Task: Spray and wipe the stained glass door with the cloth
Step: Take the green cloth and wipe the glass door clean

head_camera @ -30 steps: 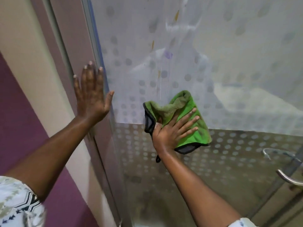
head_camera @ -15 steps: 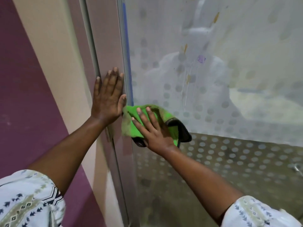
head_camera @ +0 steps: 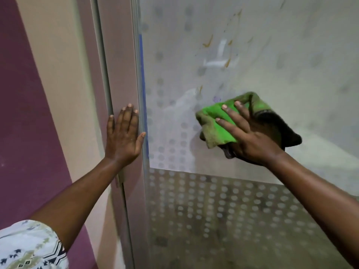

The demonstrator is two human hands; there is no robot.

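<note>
The glass door (head_camera: 242,200) fills the right of the view, frosted with grey dots. Orange-brown streak stains (head_camera: 207,42) and a small purple spot (head_camera: 216,99) mark its upper part. A green cloth (head_camera: 219,126) with a dark edge is pressed flat on the glass by my right hand (head_camera: 250,138), fingers spread over it, just below the purple spot. My left hand (head_camera: 123,137) lies flat and spread on the door frame (head_camera: 118,65), left of the glass edge, holding nothing.
A cream wall strip (head_camera: 58,74) and a purple wall (head_camera: 21,113) stand left of the frame. A blue strip (head_camera: 142,61) runs down the glass edge. No spray bottle is in view.
My right hand slid the cloth from the glass's left edge rightward and slightly up. My left hand stays flat on the frame. The camera shifted left.
</note>
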